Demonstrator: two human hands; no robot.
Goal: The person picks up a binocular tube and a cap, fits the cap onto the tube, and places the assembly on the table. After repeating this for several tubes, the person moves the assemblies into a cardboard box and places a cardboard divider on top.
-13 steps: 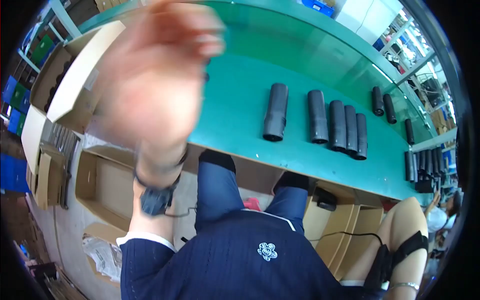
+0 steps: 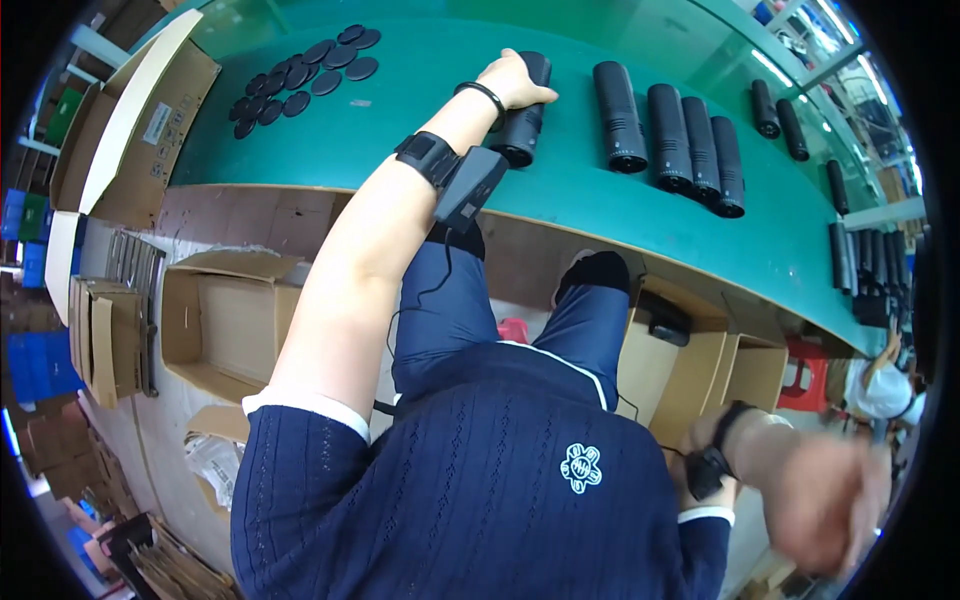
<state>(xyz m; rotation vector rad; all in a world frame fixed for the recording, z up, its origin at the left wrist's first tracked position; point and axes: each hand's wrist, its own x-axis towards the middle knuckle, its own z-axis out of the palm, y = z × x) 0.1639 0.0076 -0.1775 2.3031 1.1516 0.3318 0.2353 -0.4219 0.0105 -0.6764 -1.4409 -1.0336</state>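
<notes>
My left hand point(image 2: 514, 82) grips the upper part of a black cylinder point(image 2: 518, 140) lying on the green table, its fingers curled round the side and the thumb out to the right. Just right of it lies another black cylinder point(image 2: 620, 115), apart from a close group of similar cylinders point(image 2: 671, 140). My right hand point(image 2: 825, 500) is off the table at the lower right, in front of my body. Motion smears its fingers, so I cannot make out whether they hold anything.
Several flat black discs point(image 2: 326, 82) lie at the table's far left, beside an open carton point(image 2: 165, 125). More cylinders point(image 2: 765, 108) lie at the right, with others bunched at the far right point(image 2: 862, 262). Cardboard boxes point(image 2: 235, 320) stand below the table's front edge point(image 2: 570, 235).
My left hand has swung from the left, close before the view, to the cylinder and closed on it. My right hand has come up from the lower right. The view has shifted.
</notes>
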